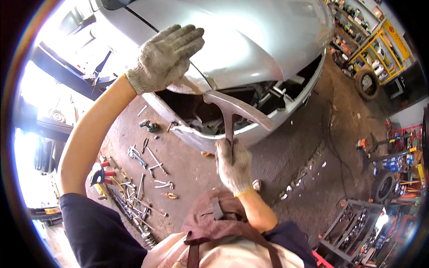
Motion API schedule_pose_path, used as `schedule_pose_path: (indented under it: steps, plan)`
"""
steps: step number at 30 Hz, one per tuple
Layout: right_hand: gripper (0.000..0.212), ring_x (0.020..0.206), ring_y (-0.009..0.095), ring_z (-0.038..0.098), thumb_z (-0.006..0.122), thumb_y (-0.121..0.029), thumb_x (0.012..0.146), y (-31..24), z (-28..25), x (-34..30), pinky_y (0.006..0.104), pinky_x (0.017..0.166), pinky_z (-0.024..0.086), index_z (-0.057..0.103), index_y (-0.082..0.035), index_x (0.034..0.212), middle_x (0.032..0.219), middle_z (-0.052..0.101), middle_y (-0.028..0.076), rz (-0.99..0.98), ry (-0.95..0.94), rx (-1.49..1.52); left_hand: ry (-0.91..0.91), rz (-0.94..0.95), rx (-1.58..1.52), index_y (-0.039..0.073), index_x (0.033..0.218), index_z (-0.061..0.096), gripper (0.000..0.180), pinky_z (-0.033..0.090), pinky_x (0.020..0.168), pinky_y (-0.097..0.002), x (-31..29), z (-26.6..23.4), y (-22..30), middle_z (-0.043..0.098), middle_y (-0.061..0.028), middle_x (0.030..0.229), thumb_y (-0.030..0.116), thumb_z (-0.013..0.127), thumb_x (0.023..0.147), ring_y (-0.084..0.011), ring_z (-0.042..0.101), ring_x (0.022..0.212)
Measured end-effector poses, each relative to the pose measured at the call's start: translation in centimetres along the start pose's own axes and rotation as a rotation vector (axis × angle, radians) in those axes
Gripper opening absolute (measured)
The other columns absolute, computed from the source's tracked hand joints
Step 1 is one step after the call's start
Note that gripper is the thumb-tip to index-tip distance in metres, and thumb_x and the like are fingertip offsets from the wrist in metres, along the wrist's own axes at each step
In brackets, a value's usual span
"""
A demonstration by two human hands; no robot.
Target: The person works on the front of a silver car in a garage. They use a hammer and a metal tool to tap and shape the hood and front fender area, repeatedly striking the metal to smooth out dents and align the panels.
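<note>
My left hand, in a grey knitted work glove, is over the front of a silver car, beside the hood. Its fingers lie straight and close together, holding nothing; whether it touches the panel I cannot tell. My right hand, gloved too, is wrapped around the shaft of a body hammer. The hammer's long, curved metal head is raised in front of the car's open front end. Below it shows the silver bumper, with dark gaps where the headlight and grille areas lie bare.
Spanners, pliers and other hand tools lie on the floor to the left, with a cordless drill near the bumper. A metal tool rack stands at lower right. Tyres and loaded shelves line the right side; a cable crosses the floor.
</note>
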State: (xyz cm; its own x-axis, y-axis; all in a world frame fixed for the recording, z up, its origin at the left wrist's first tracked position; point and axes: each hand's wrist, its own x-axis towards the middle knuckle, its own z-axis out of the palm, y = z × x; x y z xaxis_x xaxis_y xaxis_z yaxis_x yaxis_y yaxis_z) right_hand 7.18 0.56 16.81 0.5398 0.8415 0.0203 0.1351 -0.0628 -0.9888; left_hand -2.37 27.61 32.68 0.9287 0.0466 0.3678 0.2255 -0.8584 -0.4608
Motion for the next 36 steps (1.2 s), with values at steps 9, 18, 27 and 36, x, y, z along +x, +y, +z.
schedule_pose_path:
  steps: [9, 18, 27, 36]
  plan:
    - [0.055, 0.043, 0.018, 0.047, 0.052, -0.052, 0.098, -2.2, -2.1, 0.3, 0.0336, 0.046, 0.044, 0.05, -0.005, 0.071, 0.053, 0.047, 0.004, -0.021, 0.108, 0.607, 0.022, 0.059, 0.066, 0.005, 0.14, 0.055, 0.046, 0.032, 0.122, -0.042, 0.5, -0.8, 0.1, 0.051, -0.0111, 0.15, 0.019, 0.054, 0.096, -0.0256, 0.045, 0.142]
    - [0.039, 0.051, 0.012, 0.054, 0.058, -0.042, 0.101, -2.2, -1.6, 0.7, 0.0278, 0.046, 0.045, 0.057, -0.004, 0.092, 0.066, 0.058, 0.003, 0.128, 0.192, 0.651, 0.038, 0.044, 0.038, 0.005, 0.136, 0.058, 0.045, 0.033, 0.121, -0.0425, 0.2, -0.2, 0.0, 0.051, -0.012, 0.149, 0.019, 0.056, 0.094, -0.027, 0.046, 0.141]
    - [0.043, 0.051, 0.022, 0.054, 0.053, -0.042, 0.102, -1.9, -0.9, 1.6, 0.0364, 0.051, 0.047, 0.059, -0.004, 0.083, 0.059, 0.054, 0.012, -0.236, 0.044, -0.111, 0.083, 0.055, -0.025, 0.003, 0.135, 0.058, 0.045, 0.035, 0.12, -0.0436, 0.0, -0.7, 0.2, 0.055, -0.0131, 0.145, 0.012, 0.055, 0.091, -0.0293, 0.049, 0.138]
    - [0.034, 0.055, 0.017, 0.059, 0.059, -0.03, 0.102, 2.4, -0.9, 3.6, 0.0326, 0.05, 0.047, 0.061, -0.003, 0.083, 0.068, 0.062, 0.004, -0.452, 0.043, -0.314, 0.032, 0.048, 0.024, 0.002, 0.134, 0.057, 0.044, 0.036, 0.119, -0.0451, 0.7, -1.4, 0.2, 0.055, -0.0151, 0.145, 0.016, 0.055, 0.092, -0.0294, 0.048, 0.138]
